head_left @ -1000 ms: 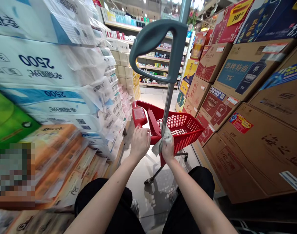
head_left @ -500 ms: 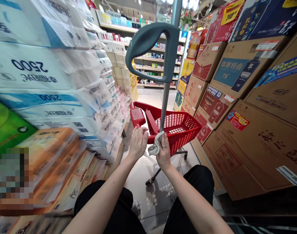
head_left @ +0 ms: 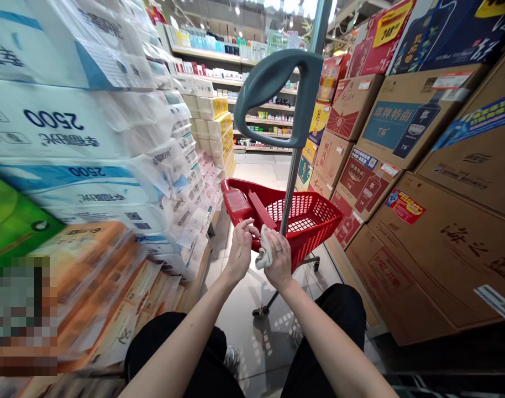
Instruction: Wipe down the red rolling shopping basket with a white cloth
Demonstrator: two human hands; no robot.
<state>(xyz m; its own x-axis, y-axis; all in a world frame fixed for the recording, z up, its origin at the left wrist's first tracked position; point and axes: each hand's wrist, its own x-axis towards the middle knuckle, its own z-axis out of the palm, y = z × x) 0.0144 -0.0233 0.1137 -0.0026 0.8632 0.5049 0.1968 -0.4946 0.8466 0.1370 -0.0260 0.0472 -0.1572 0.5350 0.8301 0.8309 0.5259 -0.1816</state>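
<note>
A red shopping cart (head_left: 314, 235) with a latticed plastic basket stands before my knees. Its grey pole (head_left: 292, 182) rises to a grey loop handle (head_left: 273, 99) in the upper middle. My left hand (head_left: 241, 251) is curled around the near rim of the basket, just below the red molded block (head_left: 238, 202) at its left corner. A crumpled whitish cloth (head_left: 264, 251) is in my right hand (head_left: 279, 258), pressed against the rim close to the foot of the pole. My two hands are close together but apart, with the cloth between them.
White paper packs (head_left: 70, 127) and orange packs (head_left: 90, 237) are stacked at my left. Cardboard cartons (head_left: 435, 249) form a wall at my right. Shelves of goods (head_left: 261, 105) stand behind the cart. A cart wheel (head_left: 261, 312) rests on the tiled floor (head_left: 252, 348).
The handle and pole have shifted right and slightly down in view. My right hand and the cloth have slid a little along the rim. My left hand has moved slightly right.
</note>
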